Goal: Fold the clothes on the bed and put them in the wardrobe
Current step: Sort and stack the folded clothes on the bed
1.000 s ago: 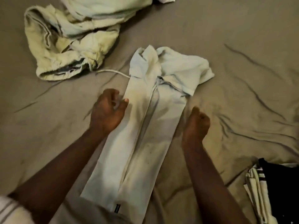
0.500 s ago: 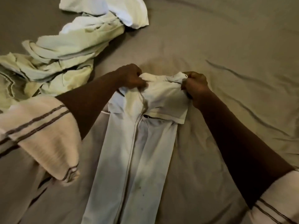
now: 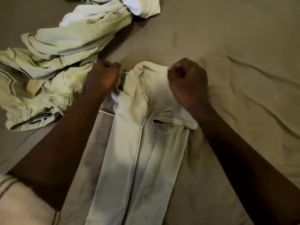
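The pale garment [image 3: 138, 151] lay lengthwise on the bed [image 3: 235, 54], narrowed into a long strip with a seam running down its middle, its far end bunched between the person's two fists. The left hand [image 3: 103, 77] had its fingers curled tight into the cloth at the left corner of that far end. The right hand [image 3: 188, 80] was clenched the same way on the right corner, with a flap of fabric lying under its wrist. To my eye the step in hand was bringing that top end down over the rest to halve the strip. Done well, both corners would travel together and level, so the seam stays straight and the edges meet. The loose flap by the right wrist looked likely to poke out unless tucked in first. Close by the left hand a heap of unfolded pale green clothes [image 3: 53, 65] waited, and no wardrobe was in sight, so I judged much of the task remained.
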Demonstrator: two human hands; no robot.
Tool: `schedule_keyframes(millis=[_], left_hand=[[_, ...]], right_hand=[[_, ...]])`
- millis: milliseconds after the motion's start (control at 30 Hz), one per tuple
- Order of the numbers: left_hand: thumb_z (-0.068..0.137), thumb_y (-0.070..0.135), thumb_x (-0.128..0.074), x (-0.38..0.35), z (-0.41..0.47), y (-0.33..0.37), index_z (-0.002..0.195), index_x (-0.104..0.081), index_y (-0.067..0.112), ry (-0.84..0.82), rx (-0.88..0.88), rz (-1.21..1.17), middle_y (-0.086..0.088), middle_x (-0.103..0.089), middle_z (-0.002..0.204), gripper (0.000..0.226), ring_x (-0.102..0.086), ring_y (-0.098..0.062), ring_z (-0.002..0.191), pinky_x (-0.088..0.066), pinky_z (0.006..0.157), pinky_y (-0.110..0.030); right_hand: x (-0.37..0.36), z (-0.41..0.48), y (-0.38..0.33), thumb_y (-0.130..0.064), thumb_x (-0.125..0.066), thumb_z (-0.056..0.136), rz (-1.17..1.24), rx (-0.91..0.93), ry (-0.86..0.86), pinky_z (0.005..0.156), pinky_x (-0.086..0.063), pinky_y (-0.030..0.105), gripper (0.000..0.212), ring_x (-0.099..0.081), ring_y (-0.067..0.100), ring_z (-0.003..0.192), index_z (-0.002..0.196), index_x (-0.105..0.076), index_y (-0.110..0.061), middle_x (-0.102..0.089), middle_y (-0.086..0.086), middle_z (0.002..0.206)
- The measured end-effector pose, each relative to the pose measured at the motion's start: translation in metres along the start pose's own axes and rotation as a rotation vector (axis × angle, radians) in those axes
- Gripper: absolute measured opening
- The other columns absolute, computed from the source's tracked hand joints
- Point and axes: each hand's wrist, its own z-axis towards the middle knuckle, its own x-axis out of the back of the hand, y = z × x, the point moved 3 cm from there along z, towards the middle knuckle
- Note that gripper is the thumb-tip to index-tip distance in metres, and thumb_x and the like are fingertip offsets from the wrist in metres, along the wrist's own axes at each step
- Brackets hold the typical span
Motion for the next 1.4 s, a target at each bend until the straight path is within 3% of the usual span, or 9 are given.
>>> schedule_keyframes(millis=[200,333,400,600,767,900,1033,1267,1400], left_hand=[[0.097,0.028,-0.059,0.0,-0.011,-0.026,0.098,-0.079,0.024,-0.273,0.231,-0.524,-0.001,-0.079,0.102,0.02,-0.073,-0.02,0.096,-0.058,0.082,-0.034],[0.103,0.011,-0.048,-0.002,-0.011,-0.029,0.12,-0.071,0.027,-0.365,0.171,-0.657,0.008,-0.075,0.107,0.033,-0.068,-0.01,0.091,-0.053,0.075,-0.024],[0.101,0.001,-0.052,-0.008,-0.007,-0.03,0.126,-0.068,0.022,-0.318,0.146,-0.614,0.006,-0.073,0.109,0.036,-0.068,-0.01,0.093,-0.055,0.072,-0.02],[0.074,0.035,-0.073,-0.017,0.011,-0.02,0.095,-0.075,0.03,-0.217,-0.01,-0.34,0.001,-0.077,0.093,0.022,-0.073,-0.022,0.089,-0.06,0.083,-0.034],[0.087,0.032,-0.079,-0.027,0.028,0.01,0.083,-0.077,0.023,-0.337,-0.178,-0.06,-0.004,-0.078,0.091,0.01,-0.074,-0.024,0.091,-0.063,0.087,-0.039],[0.085,0.035,-0.08,-0.035,0.042,0.029,0.07,-0.077,0.022,-0.257,-0.185,-0.125,0.002,-0.075,0.068,0.02,-0.072,-0.02,0.067,-0.064,0.077,-0.047],[0.093,0.043,-0.071,-0.049,0.042,0.034,0.078,-0.074,0.025,-0.136,-0.182,-0.218,0.007,-0.072,0.069,0.024,-0.066,-0.011,0.062,-0.06,0.066,-0.031],[0.079,0.034,-0.076,-0.047,0.042,0.019,0.083,-0.077,0.022,-0.348,-0.091,-0.2,-0.001,-0.074,0.078,0.013,-0.071,-0.028,0.08,-0.062,0.078,-0.043],[0.085,0.044,-0.077,-0.056,0.045,0.021,0.079,-0.069,0.028,-0.29,-0.131,-0.165,-0.007,-0.075,0.092,0.018,-0.073,-0.033,0.09,-0.065,0.07,-0.051]], right_hand=[[-0.082,-0.04,-0.048,-0.055,-0.077,0.082,0.195,-0.281,-0.472,0.107,-0.046,0.039,0.102,-0.055,0.027,0.132,0.16,-0.021,-0.021,-0.056,0.006,0.145],[-0.076,-0.039,-0.045,-0.031,-0.072,0.085,0.382,-0.413,-0.139,0.07,-0.041,0.031,0.012,-0.059,0.016,0.072,0.084,-0.068,-0.02,-0.065,-0.004,0.075],[-0.056,-0.05,-0.035,-0.026,-0.072,0.081,0.572,-0.513,0.128,0.066,-0.046,0.038,0.021,-0.051,0.014,0.063,0.068,-0.058,-0.018,-0.056,-0.008,0.065],[-0.034,-0.071,-0.006,-0.036,-0.08,0.066,0.912,-0.858,0.102,0.089,-0.059,0.057,0.047,-0.067,0.026,0.1,0.109,-0.063,-0.026,-0.068,-0.004,0.106],[-0.036,-0.069,-0.001,-0.022,-0.078,0.085,0.971,-0.812,-0.047,0.063,-0.057,0.033,0.015,-0.071,0.022,0.091,0.1,-0.073,-0.022,-0.076,-0.004,0.091],[-0.034,-0.073,0.004,-0.017,-0.067,0.074,1.152,-0.785,0.162,0.069,-0.055,0.033,0.047,-0.066,0.024,0.101,0.121,-0.065,-0.012,-0.071,0.003,0.114],[-0.03,-0.079,0.017,-0.014,-0.065,0.084,1.027,-0.719,0.353,0.099,-0.055,0.042,0.03,-0.066,0.024,0.107,0.114,-0.067,-0.008,-0.072,0.006,0.115],[-0.034,-0.072,0.021,-0.015,-0.067,0.099,0.863,-0.612,0.116,0.094,-0.057,0.033,0.021,-0.067,0.003,0.101,0.098,-0.062,-0.034,-0.069,-0.013,0.108],[-0.022,-0.07,0.015,-0.012,-0.053,0.106,0.779,-0.516,0.365,0.1,-0.05,0.021,0.025,-0.066,0.002,0.108,0.1,-0.07,-0.029,-0.072,-0.014,0.107]])
